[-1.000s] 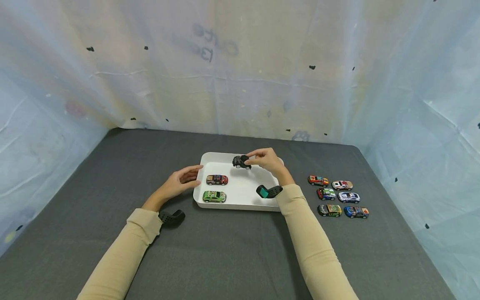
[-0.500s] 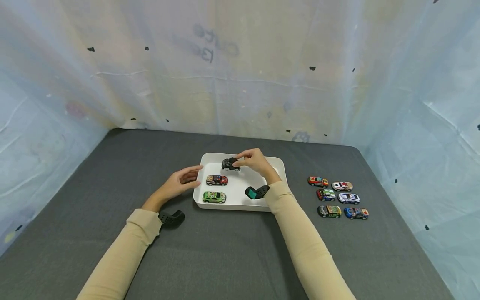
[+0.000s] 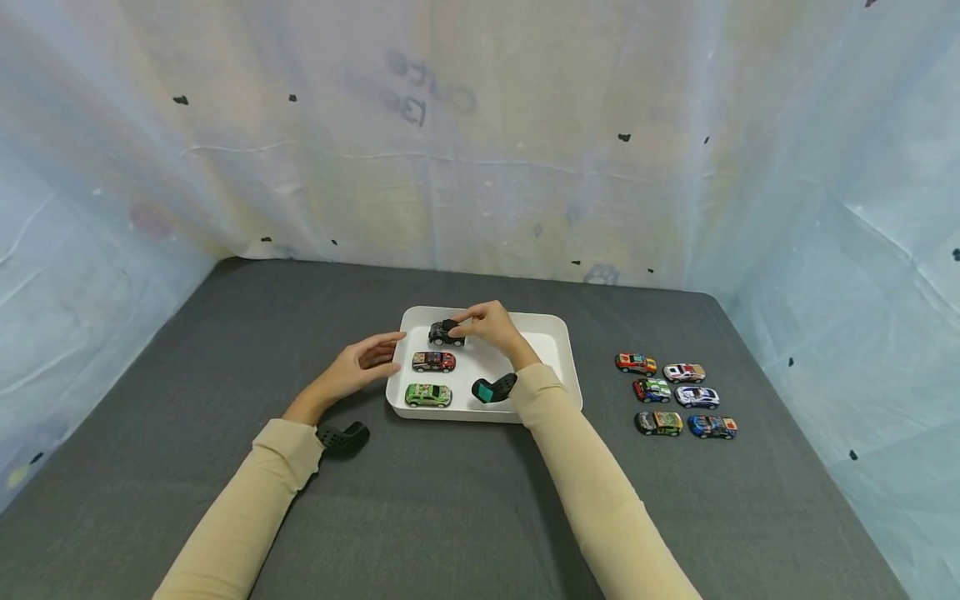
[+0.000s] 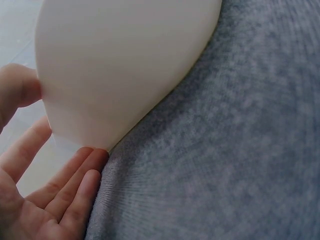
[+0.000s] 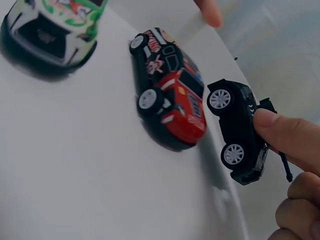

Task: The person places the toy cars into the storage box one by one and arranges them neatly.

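My right hand [image 3: 491,327] pinches a small black toy jeep [image 5: 235,127] between thumb and finger, over the back left of a white tray [image 3: 483,362]. In the right wrist view the jeep has grey spoked wheels and a gun-like barrel sticking out. In front of it in the tray stand a black-and-red toy car [image 3: 433,361] and, nearest me, a green toy car [image 3: 428,395]. My left hand [image 3: 358,362] touches the left end of the tray, its fingers loosely extended. The left wrist view shows those fingertips [image 4: 97,156] against the outer wall.
Right of the tray, several toy cars sit in two columns on the grey cloth, among them a red one [image 3: 636,362], a white one [image 3: 697,396] and a blue one [image 3: 713,426]. A pale plastic curtain [image 3: 480,167] encloses the table's back and sides.
My right hand has carried the black jeep leftward across the back of the tray, slightly lower, to behind the black-and-red car. The left hand has stayed at the tray's end.
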A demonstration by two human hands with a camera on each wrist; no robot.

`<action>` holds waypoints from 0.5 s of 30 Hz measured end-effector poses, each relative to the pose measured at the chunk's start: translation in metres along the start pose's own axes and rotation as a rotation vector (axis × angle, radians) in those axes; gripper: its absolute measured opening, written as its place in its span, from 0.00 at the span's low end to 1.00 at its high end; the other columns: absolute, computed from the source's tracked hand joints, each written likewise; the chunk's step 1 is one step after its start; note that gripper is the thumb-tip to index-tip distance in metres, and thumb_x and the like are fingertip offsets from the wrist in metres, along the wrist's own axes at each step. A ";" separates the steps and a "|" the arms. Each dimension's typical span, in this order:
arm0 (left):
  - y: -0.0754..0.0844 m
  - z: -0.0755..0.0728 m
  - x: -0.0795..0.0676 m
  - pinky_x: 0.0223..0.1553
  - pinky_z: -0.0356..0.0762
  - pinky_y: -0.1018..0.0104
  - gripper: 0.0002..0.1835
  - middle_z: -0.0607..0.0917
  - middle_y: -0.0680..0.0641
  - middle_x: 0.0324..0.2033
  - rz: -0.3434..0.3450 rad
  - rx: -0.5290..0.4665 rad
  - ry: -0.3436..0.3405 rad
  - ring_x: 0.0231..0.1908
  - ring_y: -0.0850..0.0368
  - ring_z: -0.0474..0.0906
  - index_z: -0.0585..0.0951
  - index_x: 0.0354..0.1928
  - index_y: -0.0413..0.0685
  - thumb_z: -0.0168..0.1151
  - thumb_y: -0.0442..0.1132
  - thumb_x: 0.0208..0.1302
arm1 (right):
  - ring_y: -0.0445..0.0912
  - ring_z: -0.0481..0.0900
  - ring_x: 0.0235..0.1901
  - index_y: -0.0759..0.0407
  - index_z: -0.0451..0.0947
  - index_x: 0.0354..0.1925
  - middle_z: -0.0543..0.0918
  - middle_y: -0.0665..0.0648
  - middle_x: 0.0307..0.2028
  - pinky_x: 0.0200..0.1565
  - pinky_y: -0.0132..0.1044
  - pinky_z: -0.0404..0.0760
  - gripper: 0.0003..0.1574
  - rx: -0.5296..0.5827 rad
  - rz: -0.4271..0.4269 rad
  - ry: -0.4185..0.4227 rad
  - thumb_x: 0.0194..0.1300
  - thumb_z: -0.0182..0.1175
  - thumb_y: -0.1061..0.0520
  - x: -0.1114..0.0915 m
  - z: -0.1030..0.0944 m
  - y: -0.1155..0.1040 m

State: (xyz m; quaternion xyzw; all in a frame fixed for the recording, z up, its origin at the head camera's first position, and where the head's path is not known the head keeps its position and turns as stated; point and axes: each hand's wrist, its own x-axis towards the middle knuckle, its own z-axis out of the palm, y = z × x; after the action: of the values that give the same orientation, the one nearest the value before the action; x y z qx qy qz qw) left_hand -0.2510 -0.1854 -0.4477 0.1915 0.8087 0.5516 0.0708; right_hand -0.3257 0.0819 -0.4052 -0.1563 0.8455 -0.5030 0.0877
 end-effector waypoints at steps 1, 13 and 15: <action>0.000 0.000 0.000 0.65 0.69 0.41 0.33 0.70 0.35 0.67 0.000 0.000 -0.001 0.65 0.37 0.69 0.65 0.71 0.47 0.63 0.40 0.65 | 0.40 0.56 0.16 0.56 0.88 0.42 0.65 0.46 0.11 0.24 0.31 0.60 0.17 -0.001 0.006 0.002 0.51 0.75 0.54 0.000 0.001 -0.001; 0.004 -0.001 -0.003 0.65 0.71 0.45 0.33 0.71 0.35 0.65 -0.007 -0.001 0.007 0.64 0.38 0.69 0.65 0.71 0.47 0.63 0.40 0.65 | 0.39 0.57 0.15 0.58 0.87 0.45 0.65 0.45 0.10 0.22 0.29 0.59 0.20 -0.050 0.073 0.035 0.51 0.74 0.55 0.009 0.018 -0.003; 0.004 -0.001 -0.004 0.65 0.70 0.44 0.33 0.71 0.34 0.65 -0.008 0.000 0.009 0.65 0.38 0.69 0.65 0.71 0.47 0.63 0.40 0.65 | 0.39 0.58 0.15 0.58 0.87 0.44 0.66 0.46 0.10 0.22 0.29 0.60 0.20 -0.047 0.074 0.032 0.51 0.74 0.55 0.009 0.019 -0.005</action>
State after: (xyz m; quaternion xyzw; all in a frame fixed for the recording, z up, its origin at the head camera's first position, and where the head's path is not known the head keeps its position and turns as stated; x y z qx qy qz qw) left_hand -0.2472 -0.1868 -0.4439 0.1861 0.8096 0.5523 0.0695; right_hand -0.3270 0.0609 -0.4096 -0.1190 0.8635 -0.4819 0.0892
